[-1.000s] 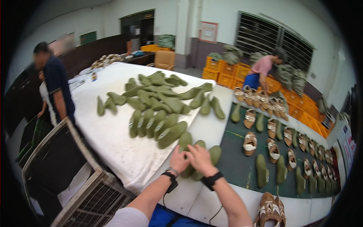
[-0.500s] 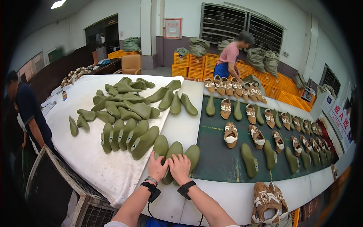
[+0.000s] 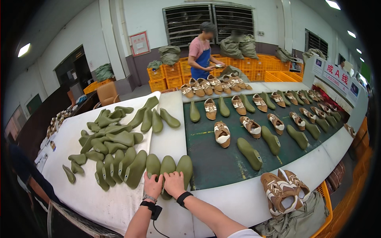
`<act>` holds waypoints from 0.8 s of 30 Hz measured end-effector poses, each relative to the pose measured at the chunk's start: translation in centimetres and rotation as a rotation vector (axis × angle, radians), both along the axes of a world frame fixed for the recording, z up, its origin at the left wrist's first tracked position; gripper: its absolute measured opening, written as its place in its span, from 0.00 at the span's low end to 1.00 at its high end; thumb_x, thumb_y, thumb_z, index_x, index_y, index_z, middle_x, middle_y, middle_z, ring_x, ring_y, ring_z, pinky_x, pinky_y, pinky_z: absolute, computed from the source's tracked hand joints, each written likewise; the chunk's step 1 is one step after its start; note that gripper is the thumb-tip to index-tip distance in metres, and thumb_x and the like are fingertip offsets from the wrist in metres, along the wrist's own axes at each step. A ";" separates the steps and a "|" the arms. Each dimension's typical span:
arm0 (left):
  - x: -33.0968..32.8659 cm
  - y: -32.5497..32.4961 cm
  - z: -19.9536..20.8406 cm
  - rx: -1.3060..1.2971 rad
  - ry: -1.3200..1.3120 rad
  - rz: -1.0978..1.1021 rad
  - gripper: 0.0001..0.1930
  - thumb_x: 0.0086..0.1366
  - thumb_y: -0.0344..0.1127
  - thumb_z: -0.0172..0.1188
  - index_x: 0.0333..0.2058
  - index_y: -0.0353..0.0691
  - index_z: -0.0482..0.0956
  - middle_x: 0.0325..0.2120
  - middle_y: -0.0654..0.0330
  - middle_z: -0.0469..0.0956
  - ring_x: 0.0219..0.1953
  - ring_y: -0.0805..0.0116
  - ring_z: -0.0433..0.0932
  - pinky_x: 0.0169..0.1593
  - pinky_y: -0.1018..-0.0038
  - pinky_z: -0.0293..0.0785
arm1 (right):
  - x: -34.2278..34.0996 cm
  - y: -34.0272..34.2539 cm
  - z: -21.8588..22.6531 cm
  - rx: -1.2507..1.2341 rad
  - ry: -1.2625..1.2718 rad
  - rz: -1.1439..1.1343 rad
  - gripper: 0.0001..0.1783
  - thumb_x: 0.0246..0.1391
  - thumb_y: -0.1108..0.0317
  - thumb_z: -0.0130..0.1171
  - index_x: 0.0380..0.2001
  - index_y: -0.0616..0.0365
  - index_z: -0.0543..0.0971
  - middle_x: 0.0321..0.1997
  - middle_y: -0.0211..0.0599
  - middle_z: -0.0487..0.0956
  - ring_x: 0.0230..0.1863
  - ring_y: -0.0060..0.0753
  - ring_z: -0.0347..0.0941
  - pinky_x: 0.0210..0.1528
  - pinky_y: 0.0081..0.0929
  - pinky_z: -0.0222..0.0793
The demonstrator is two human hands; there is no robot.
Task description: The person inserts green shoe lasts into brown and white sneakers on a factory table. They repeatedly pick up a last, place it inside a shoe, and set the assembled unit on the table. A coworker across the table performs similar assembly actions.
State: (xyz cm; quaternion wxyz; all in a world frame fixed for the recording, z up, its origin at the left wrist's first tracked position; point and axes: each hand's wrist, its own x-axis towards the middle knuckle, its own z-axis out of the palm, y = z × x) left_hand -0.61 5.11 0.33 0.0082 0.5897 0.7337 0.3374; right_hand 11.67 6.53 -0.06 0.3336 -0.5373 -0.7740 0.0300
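Three green shoe lasts stand side by side on the white tabletop in front of me: a left one [image 3: 153, 163], a middle one [image 3: 168, 164] and a right one [image 3: 185, 166]. My left hand [image 3: 152, 186] grips the lower part of the left shoe last, thumb beside the middle one. Curled over the middle shoe last, my right hand [image 3: 174, 185] has its outer fingers against the right one. The undersides of the fingers are hidden. Just left of them, a row of several green lasts [image 3: 135, 169] leans on the white cloth [image 3: 123, 202].
More lasts [image 3: 121, 138] lie heaped on the cloth. On the green belt [image 3: 210, 166], brown-and-white sneakers [image 3: 222, 134] alternate with lasts. A sneaker pair [image 3: 279, 194] sits at the near right edge. A co-worker [image 3: 200, 53] in a blue apron stands beyond, before orange crates [image 3: 172, 71].
The view has turned right, sliding the scene leftward. Both hands stay on the lasts. The co-worker has straightened up from the shoes and now has both hands raised around a small item.
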 end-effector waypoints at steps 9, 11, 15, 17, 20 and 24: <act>0.4 3.9 -1.1 -0.157 0.189 0.083 0.21 0.61 0.54 0.53 0.42 0.44 0.82 0.55 0.53 0.69 0.59 0.46 0.61 0.55 0.53 0.67 | -0.2 0.2 -0.2 -0.040 -0.002 0.004 0.13 0.50 0.66 0.51 0.38 0.54 0.79 0.35 0.41 0.80 0.45 0.44 0.72 0.58 0.56 0.57; 0.7 3.8 -1.5 -0.047 0.199 0.119 0.18 0.61 0.50 0.53 0.37 0.43 0.84 0.52 0.55 0.72 0.58 0.47 0.63 0.54 0.52 0.68 | -0.4 0.2 -0.2 -0.021 0.008 0.010 0.11 0.51 0.66 0.50 0.35 0.55 0.79 0.34 0.40 0.80 0.45 0.44 0.72 0.58 0.57 0.56; 0.5 3.5 -1.4 0.018 0.216 0.100 0.16 0.60 0.47 0.54 0.33 0.42 0.85 0.49 0.55 0.75 0.57 0.47 0.65 0.52 0.54 0.70 | -0.5 0.2 -0.4 -0.011 0.040 0.010 0.10 0.50 0.67 0.51 0.35 0.54 0.79 0.34 0.40 0.79 0.45 0.44 0.71 0.58 0.56 0.57; 0.6 3.5 -1.2 0.021 0.201 0.122 0.16 0.59 0.46 0.55 0.32 0.41 0.85 0.49 0.55 0.75 0.56 0.47 0.65 0.52 0.54 0.70 | -0.4 0.3 -0.6 -0.019 0.046 0.024 0.10 0.49 0.67 0.52 0.35 0.53 0.79 0.34 0.40 0.79 0.45 0.44 0.71 0.57 0.56 0.57; 0.9 3.4 -0.9 0.019 0.168 0.133 0.16 0.58 0.46 0.55 0.31 0.41 0.85 0.49 0.56 0.75 0.56 0.48 0.66 0.52 0.54 0.70 | -0.3 0.4 -0.8 -0.002 0.044 0.028 0.12 0.48 0.67 0.53 0.37 0.52 0.79 0.36 0.38 0.79 0.45 0.43 0.71 0.57 0.55 0.57; 0.9 3.1 -0.6 0.000 0.205 0.136 0.15 0.60 0.44 0.54 0.32 0.41 0.84 0.49 0.54 0.75 0.56 0.48 0.66 0.55 0.58 0.68 | -0.2 0.5 -0.9 -0.022 0.094 0.069 0.15 0.47 0.66 0.54 0.41 0.52 0.79 0.39 0.36 0.79 0.47 0.42 0.71 0.58 0.55 0.57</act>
